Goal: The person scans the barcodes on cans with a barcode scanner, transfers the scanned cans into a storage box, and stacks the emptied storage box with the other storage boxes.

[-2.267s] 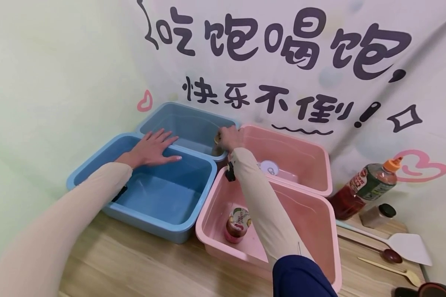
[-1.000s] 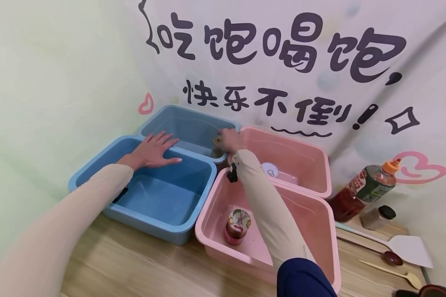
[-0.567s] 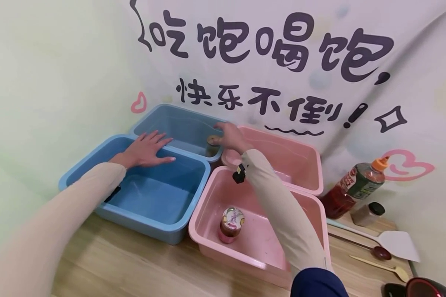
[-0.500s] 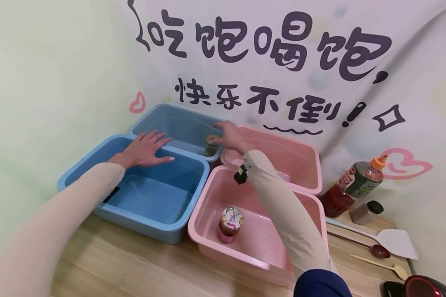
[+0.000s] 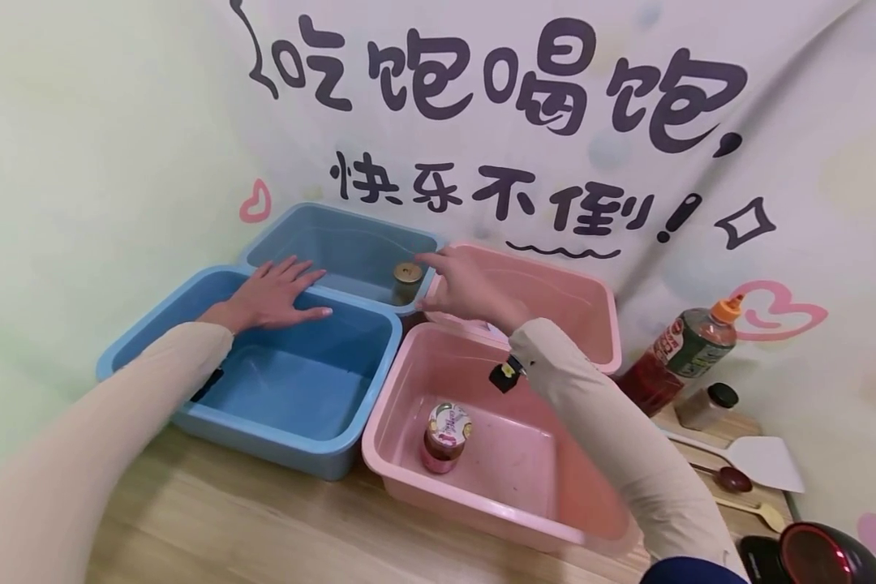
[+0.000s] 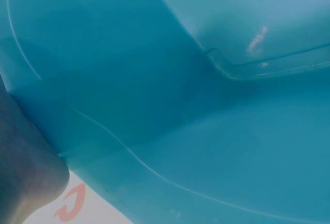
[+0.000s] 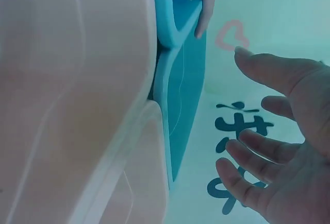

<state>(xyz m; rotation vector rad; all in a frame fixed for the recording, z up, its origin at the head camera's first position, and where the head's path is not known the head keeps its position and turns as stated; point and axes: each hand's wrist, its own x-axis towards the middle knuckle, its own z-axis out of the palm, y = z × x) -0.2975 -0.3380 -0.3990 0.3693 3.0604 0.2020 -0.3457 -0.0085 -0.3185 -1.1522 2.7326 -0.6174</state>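
Note:
A jar with a gold lid (image 5: 407, 276) stands upright in the right corner of the back blue bin (image 5: 321, 212). Just right of it, my right hand (image 5: 474, 288) is spread above the corner where the bins meet, holding nothing; the right wrist view shows its fingers (image 7: 252, 165) parted and loosely bent. My left hand (image 5: 273, 294) rests with spread fingers on the rim between the back blue bin and the front blue bin (image 5: 263, 442). A second jar, with a printed white lid (image 5: 449, 425), stands in the front pink bin (image 5: 482, 507).
The back pink bin (image 5: 606, 324) adjoins the wall; my right arm partly covers it. To the right are a sauce bottle (image 5: 682, 349), a black-capped jar (image 5: 708, 405), a white spatula (image 5: 766, 462), two spoons and a black-and-red object (image 5: 825, 556).
My right hand has let go of the gold-lidded jar and drawn back to the right, out of the back blue bin. The left hand stays on the rim. The head view has shifted slightly.

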